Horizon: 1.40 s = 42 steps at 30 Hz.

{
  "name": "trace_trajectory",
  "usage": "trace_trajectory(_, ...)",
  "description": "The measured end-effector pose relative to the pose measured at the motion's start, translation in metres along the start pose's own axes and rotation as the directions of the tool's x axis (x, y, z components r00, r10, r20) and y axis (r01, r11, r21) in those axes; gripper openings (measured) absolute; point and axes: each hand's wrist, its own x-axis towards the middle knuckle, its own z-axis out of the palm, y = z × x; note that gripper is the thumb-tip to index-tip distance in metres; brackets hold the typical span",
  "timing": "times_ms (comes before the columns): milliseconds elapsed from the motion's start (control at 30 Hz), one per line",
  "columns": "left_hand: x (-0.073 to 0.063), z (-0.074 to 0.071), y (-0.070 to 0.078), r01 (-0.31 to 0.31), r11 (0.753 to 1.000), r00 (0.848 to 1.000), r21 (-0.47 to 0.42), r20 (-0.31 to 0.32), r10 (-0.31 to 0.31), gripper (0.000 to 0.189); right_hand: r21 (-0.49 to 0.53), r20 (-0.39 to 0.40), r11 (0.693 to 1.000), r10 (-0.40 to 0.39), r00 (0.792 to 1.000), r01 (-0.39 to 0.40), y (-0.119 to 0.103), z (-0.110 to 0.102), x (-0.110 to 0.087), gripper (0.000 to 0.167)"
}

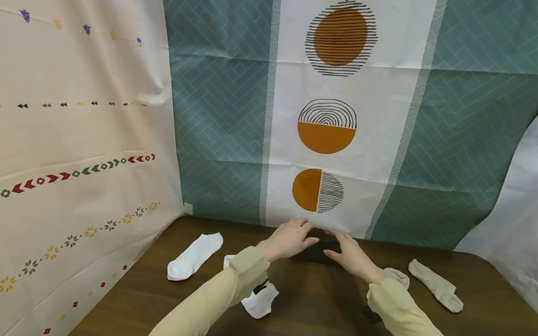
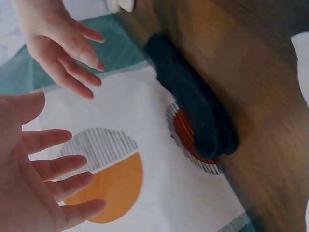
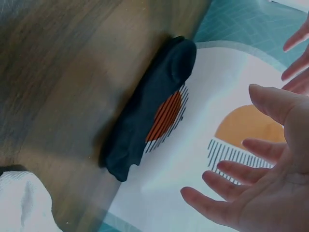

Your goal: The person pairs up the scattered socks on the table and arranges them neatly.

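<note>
one dark sock [image 1: 318, 251] between left grip [image 1: 289, 239] and right grip [image 1: 354, 257]

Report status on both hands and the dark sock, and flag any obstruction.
Left hand and right hand open, empty. Dark sock unheld, lying at table's far edge by hanging cloth. No obstruction seen between hands and sock.

Sock [image 3: 140, 108] at rear of table [image 1: 314, 314], other socks [image 1: 194, 257] flanking, cloth [image 1: 377, 124] behind
</note>
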Motion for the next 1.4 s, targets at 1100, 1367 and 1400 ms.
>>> trace_trajectory(1100,-0.069,0.005,-0.029,0.074,0.995,0.994,-0.069,0.082,-0.068,0.039,0.213,0.007,0.977,-0.019,1.000,0.018,-0.041,0.031,-0.033,0.048)
trace_trajectory(1367,-0.083,0.012,-0.047,0.137,0.983,0.984,-0.125,0.131,-0.120,0.038,0.230,0.017,0.972,-0.047,0.999,0.042,-0.052,0.042,-0.033,0.047)
trace_trajectory(1400,-0.084,0.012,-0.049,0.145,0.981,0.982,-0.132,0.137,-0.127,0.038,0.230,0.021,0.972,-0.051,0.998,0.044,-0.053,0.043,-0.033,0.046)
